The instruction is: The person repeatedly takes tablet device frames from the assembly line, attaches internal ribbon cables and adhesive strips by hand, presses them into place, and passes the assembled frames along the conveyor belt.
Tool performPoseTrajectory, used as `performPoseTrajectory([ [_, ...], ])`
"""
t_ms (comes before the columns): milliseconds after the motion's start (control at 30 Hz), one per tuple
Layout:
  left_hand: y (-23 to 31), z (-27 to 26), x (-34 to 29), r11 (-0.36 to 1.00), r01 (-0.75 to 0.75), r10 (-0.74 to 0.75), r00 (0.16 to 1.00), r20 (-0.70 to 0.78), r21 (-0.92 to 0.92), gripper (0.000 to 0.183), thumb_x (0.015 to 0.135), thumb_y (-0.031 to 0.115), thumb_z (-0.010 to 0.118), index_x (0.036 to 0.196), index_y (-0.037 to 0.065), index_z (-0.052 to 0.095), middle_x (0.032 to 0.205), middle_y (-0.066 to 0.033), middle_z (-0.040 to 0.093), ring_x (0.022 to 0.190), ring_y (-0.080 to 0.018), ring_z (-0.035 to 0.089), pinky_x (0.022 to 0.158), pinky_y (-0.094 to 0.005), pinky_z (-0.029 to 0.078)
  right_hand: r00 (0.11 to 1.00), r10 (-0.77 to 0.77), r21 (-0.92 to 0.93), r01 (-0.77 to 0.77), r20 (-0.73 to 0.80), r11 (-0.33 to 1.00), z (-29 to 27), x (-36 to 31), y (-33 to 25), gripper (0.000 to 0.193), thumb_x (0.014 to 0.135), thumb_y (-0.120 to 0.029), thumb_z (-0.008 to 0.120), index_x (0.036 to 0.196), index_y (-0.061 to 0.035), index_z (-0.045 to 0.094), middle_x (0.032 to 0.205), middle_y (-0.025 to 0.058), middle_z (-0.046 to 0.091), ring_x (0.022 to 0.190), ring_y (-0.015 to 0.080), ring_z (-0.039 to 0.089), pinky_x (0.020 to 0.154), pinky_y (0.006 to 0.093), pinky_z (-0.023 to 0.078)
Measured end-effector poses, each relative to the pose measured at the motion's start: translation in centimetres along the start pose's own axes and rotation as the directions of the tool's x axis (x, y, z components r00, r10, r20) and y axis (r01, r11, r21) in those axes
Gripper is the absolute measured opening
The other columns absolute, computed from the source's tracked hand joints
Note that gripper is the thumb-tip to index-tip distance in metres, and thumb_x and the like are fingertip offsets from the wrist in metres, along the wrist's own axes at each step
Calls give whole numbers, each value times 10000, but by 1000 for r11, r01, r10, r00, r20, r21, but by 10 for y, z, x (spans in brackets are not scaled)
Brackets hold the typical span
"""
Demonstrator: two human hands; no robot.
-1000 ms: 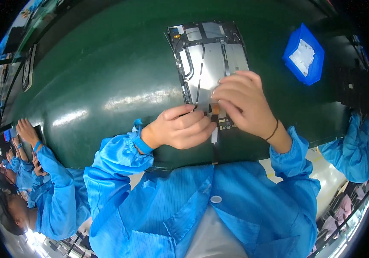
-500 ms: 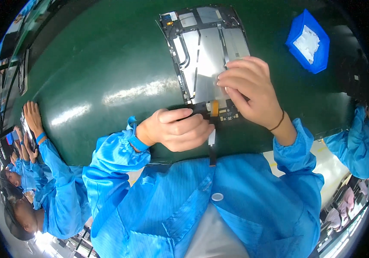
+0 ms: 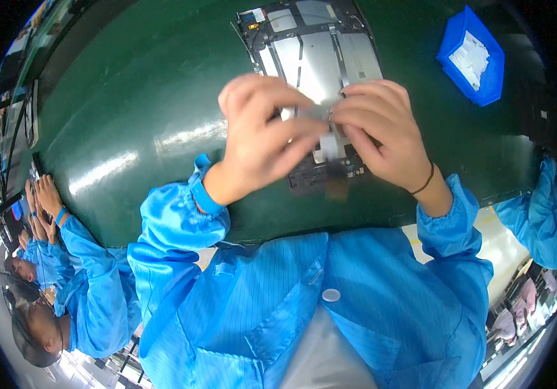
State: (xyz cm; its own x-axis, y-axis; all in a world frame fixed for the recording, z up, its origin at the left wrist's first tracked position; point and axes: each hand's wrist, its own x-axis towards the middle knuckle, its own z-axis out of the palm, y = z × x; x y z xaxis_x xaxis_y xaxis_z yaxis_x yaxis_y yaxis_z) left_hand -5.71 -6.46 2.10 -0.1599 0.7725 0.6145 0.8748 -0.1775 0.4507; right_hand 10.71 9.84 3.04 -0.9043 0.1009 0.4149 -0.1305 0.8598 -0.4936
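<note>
An opened tablet-like device (image 3: pixel 317 61), with a silver inside and a black frame, lies on the table in front of me. My left hand (image 3: pixel 262 133) is smeared by motion above its left side. Its fingers are closed on a blurred pale strip (image 3: pixel 329 146), which hangs over the device's near part. My right hand (image 3: pixel 382 129) is over the right side, thumb and fingers bent together close to the strip. What lies between those fingertips is hidden. A blurred orange flex piece (image 3: pixel 337 188) shows at the device's near edge.
A blue bin (image 3: pixel 494 81) with white pieces stands at the far right of the green table (image 3: pixel 142 104). On the left, a co-worker's hand (image 3: pixel 49 194) rests by a dark flat object. Another blue sleeve (image 3: pixel 534 220) is at the right edge.
My left hand has risen from the device's near edge up over it, and the strip has come up too. The orange piece now points toward me. My right hand has hardly moved.
</note>
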Motion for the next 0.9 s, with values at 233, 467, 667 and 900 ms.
performPoseTrajectory([
  [233,-18,18,6,966,249,-247,968,40,-62,173,684,163,820,816,165,709,1207,-16,593,1236,-334,432,1022,-452,277,999,27,-14,-27,17,1000,-3,1,-1,213,779,-52,686,985,-102,683,1072,43,669,1124,266,578,990,437,395],
  [467,-17,21,5,957,289,-287,957,54,-37,145,715,186,809,817,175,706,1265,-51,565,1274,-358,393,1040,-472,252,955,-171,13,173,243,985,-9,-5,-10,270,771,-148,714,1036,-107,681,1206,28,643,1260,273,521,1017,463,381],
  [667,-16,22,0,949,314,-314,948,52,11,161,740,237,813,836,143,723,1328,-79,553,1317,-350,380,1069,-443,248,939,-167,-13,179,300,984,-8,-10,-15,302,756,-183,727,1042,-99,679,1243,17,635,1308,281,493,1036,472,362],
  [900,-16,18,0,968,248,-249,968,30,47,171,727,233,815,817,130,713,1310,-102,555,1311,-341,388,1058,-439,258,947,-177,-13,187,268,982,-6,-13,-13,296,766,-183,722,1051,-107,688,1235,12,642,1302,273,498,1040,463,360],
])
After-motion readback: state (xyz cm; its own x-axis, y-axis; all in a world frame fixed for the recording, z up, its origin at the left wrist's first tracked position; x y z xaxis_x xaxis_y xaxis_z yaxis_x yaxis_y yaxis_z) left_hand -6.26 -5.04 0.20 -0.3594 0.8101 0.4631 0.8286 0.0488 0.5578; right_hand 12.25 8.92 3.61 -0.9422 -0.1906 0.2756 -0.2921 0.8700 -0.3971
